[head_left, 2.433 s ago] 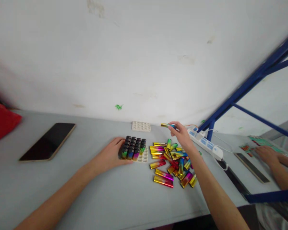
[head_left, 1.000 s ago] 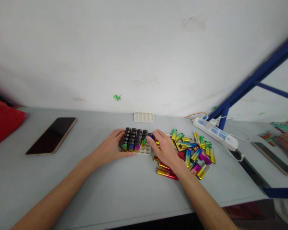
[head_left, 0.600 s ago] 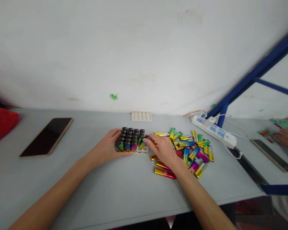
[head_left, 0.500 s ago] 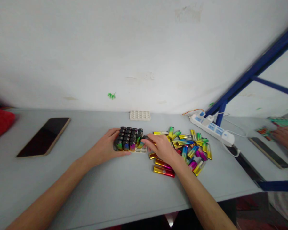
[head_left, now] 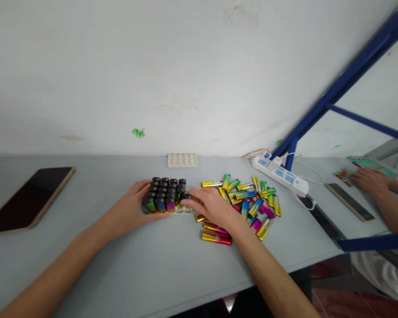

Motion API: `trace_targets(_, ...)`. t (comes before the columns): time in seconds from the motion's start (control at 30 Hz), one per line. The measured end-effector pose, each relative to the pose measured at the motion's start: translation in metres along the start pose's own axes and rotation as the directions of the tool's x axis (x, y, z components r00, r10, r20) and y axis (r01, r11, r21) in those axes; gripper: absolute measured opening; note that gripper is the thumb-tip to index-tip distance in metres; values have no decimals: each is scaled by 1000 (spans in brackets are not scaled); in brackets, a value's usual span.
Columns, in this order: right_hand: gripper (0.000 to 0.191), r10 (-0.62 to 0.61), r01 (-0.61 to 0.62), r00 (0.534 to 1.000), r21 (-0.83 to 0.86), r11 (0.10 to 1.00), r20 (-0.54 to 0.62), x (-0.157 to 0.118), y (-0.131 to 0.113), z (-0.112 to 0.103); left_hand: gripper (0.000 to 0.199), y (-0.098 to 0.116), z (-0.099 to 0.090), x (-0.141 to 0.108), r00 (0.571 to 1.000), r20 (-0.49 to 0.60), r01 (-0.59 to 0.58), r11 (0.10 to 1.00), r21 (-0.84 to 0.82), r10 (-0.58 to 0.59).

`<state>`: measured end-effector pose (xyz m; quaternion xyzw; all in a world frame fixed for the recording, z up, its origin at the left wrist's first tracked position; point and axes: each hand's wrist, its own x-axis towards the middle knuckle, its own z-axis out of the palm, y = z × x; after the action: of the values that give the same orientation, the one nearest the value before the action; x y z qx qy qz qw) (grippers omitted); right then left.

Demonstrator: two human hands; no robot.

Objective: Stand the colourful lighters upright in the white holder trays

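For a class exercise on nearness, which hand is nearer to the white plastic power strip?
Right. The right hand is left of the power strip and closer to the person; the left hand is farther left, against the black-topped lighters.

We see a scuffed off-white wall behind the grey table; to the right of the wall's green mark, a blue metal frame slants upward.

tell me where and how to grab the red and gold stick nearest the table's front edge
The red-and-gold metallic stick is probably best pinched mid-length from above, across its long sides: it lies flat, slim, with nothing on top.
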<state>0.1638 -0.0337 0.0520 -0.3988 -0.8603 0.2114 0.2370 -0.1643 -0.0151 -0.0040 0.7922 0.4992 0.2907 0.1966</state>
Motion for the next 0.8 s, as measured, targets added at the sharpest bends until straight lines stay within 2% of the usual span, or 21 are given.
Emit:
trace_targets(0.07, 36, -1, 2, 1000, -59, 998, 22, 1, -2, 1, 77, -1, 0, 1, 1000, -2, -9, 1000, 0, 9)
trace_targets(0.13, 33, 11, -6, 999, -124, 992, 37, 3, -7, 4, 77, -3, 1, 1, 1000, -14, -10, 1000, 0, 10)
trace_targets(0.27, 50, 59, -55, 998, -212, 976, 14, 6, -14, 9, 78, -8, 4, 1, 999, -40, -13, 1000, 5, 13)
trace_targets(0.4, 62, 83, -82, 997, -120, 989, 3, 3, -1, 2, 75, -10, 5, 1, 999, -32, -12, 1000, 11, 13)
trace_targets(0.47, 62, 133, -139, 988, -70, 988, -82, -1, 15, -10, 76, -9, 4, 1, 1000, -26, -6, 1000, 6, 7)
trace_targets(0.53, 55, 244, -267, 942, -77, 961, -231, -6, 35, -26, 76, -7, 3, 1, 1000, -18, -8, 1000, 2, 8)
trace_targets(0.63, 28, 432, -528, 810, -172, 832, -396, -15, 65, -45, 75, -3, 2, 1, 1000, -25, -15, 1000, 4, 16)
trace_targets(0.7, 23, 521, -643, 749, -264, 718, -409, -19, 78, -50, 77, -1, 3, 2, 999, -32, -16, 1000, 5, 16)
trace_targets(0.8, 34, 590, -698, 716, -362, 617, -374, -19, 84, -48, 81, 0, 3, 3, 1000, -16, -13, 1000, 9, 13)
